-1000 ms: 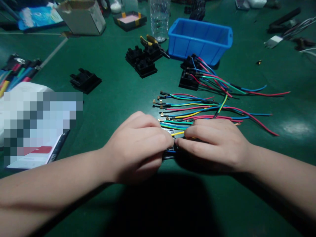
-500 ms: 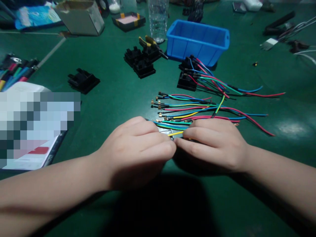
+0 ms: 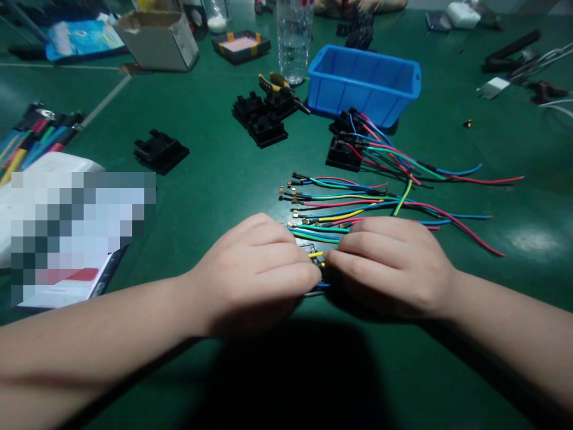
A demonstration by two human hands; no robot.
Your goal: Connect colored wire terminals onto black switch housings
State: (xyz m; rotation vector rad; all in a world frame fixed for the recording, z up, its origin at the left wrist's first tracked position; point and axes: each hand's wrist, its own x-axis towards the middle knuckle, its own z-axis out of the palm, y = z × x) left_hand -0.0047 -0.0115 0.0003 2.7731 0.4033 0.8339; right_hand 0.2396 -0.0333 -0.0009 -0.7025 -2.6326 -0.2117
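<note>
My left hand (image 3: 264, 275) is closed, its fingers curled over a small part that they mostly hide. Close beside it, my right hand (image 3: 398, 266) is closed too, thumb and fingertips pinched at a short yellow wire (image 3: 316, 255). Bits of grey and black show in the narrow gap between the hands, too small to make out. Just beyond my fingers lies a row of coloured wires (image 3: 358, 200) with brass terminals at their left ends. Behind these, more wires run out of a black plastic socket housing (image 3: 344, 152).
A blue bin (image 3: 362, 83) stands at the back beside a clear bottle (image 3: 293, 48). Yellow-handled pliers (image 3: 274, 82) rest on several black housings (image 3: 267, 128). One housing (image 3: 161, 150) sits alone at left, near a phone (image 3: 89, 245). Another person's hands (image 3: 358, 6) are at the far edge.
The gap between my fingertips has widened slightly, showing more of the small parts between them. The whole view has shifted a little, and another person's hands now show at the top.
</note>
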